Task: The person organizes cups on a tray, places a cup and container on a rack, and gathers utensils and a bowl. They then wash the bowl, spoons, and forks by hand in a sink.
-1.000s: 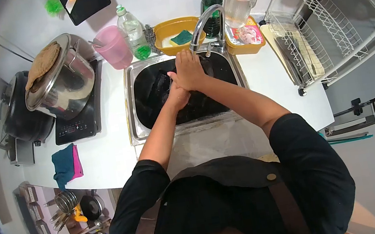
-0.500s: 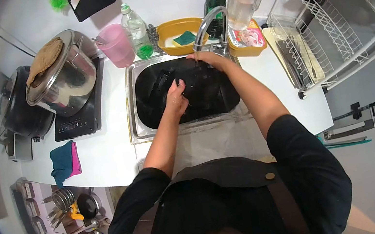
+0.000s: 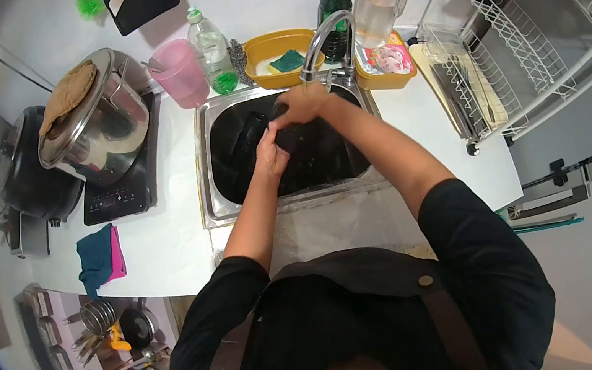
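The steel sink point(image 3: 209, 191) holds black, wet-looking items point(image 3: 241, 155) whose kind I cannot make out against its dark inside. My left hand point(image 3: 273, 159) is closed over the middle of the sink, its thumb raised along a dark edge. Right beside it, under the faucet point(image 3: 327, 29), my right hand point(image 3: 304, 103) curls its fingers towards my left thumb, around something small and dark. Water from the spout falls on or near my right hand. Both palms are hidden.
Behind the sink stand a pink cup point(image 3: 179, 75), soap bottles point(image 3: 212, 51), a mustard tub with a sponge point(image 3: 286, 61) and a red-lidded jug point(image 3: 377, 5). A pot point(image 3: 117, 120) sits on the induction cooker at left. The wire dish rack point(image 3: 512, 34) is at right.
My right hand has moved left and towards me, from the sink's back edge to beside my left hand. My left hand has shifted slightly left. The view has shifted a little.
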